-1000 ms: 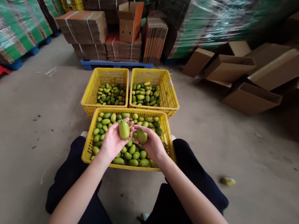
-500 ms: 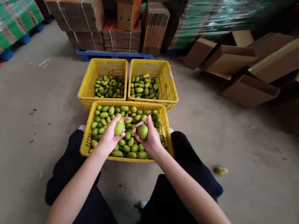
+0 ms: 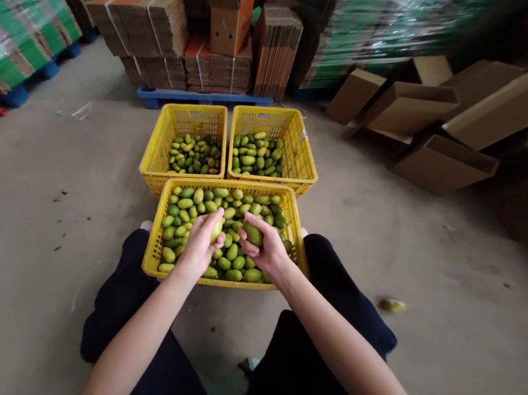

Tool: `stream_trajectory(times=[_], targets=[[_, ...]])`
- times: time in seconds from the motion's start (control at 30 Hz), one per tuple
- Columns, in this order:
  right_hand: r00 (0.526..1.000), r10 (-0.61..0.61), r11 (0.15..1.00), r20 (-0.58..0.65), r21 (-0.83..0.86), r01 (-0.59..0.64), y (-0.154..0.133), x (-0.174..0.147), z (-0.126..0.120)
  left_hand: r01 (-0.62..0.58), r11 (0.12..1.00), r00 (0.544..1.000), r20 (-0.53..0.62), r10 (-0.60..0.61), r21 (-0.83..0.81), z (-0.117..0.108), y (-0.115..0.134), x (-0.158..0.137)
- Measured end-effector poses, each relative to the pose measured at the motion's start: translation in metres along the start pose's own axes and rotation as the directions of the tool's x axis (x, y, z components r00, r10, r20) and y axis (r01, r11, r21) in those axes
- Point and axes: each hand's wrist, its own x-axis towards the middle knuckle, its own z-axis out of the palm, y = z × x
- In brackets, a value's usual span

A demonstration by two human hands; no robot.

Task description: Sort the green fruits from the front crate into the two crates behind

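I couldn't read any text, brand, number or sign in view. Pale patch (image 3: pixel 303 134) on the far right yellow crate (image 3: pixel 297 142) was too small to make out.

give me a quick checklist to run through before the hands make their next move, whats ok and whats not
1. Left hand has a secure hold on its green fruit: ok, it seems, fingers wrapped around it.
2. Right hand has a secure hold on its own fruit: ok, it seems, thumb over it.
3. Hands clear of each other above the near crate: ok, a gap shows.
4. Room above the fruit in the far left crate and far right crate: ok.
5. Floor free of loose items: not ok, a yellowish-green piece lies at right.
6. Undersides of both held fruits sound: cannot tell, hidden.
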Motion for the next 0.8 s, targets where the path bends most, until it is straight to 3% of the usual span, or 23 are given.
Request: stream_trajectory(times=[0.1, 0.27, 0.37, 0.5, 0.63, 0.8], targets=[[0.998, -0.057, 0.996, -0.010, 0.061, 0.057, -0.002, 0.001, 0.000, 0.081, 0.994, 0.996, -0.021, -0.082, -0.079, 0.000, 0.002, 0.000], [0.985, -0.045, 0.993, -0.166, 0.103, 0.063, 0.001, 0.008, -0.001, 0.221, 0.960, 0.974, -0.015, -0.227, -0.173, 0.002, 0.000, 0.005], [0.982, -0.080, 0.992, -0.169, 0.081, 0.094, 0.003, 0.010, -0.003, 0.197, 0.961, 0.980, 0.053, -0.190, -0.194, 0.000, -0.001, 0.008], [0.990, -0.132, 0.986, -0.056, 0.097, 0.137, -0.001, 0.008, -0.003, 0.112, 0.967, 0.986, 0.147, -0.080, -0.228, -0.003, 0.003, 0.010], [0.970, -0.228, 0.953, -0.081, 0.188, 0.239, -0.001, 0.010, -0.001, 0.169, 0.914, 0.963, 0.258, -0.074, -0.368, -0.001, 0.005, 0.008], [0.974, -0.168, 0.878, -0.151, 0.426, 0.217, 0.013, 0.015, 0.000, 0.179, 0.822, 0.982, 0.151, -0.114, -0.541, 0.005, -0.009, 0.008]])
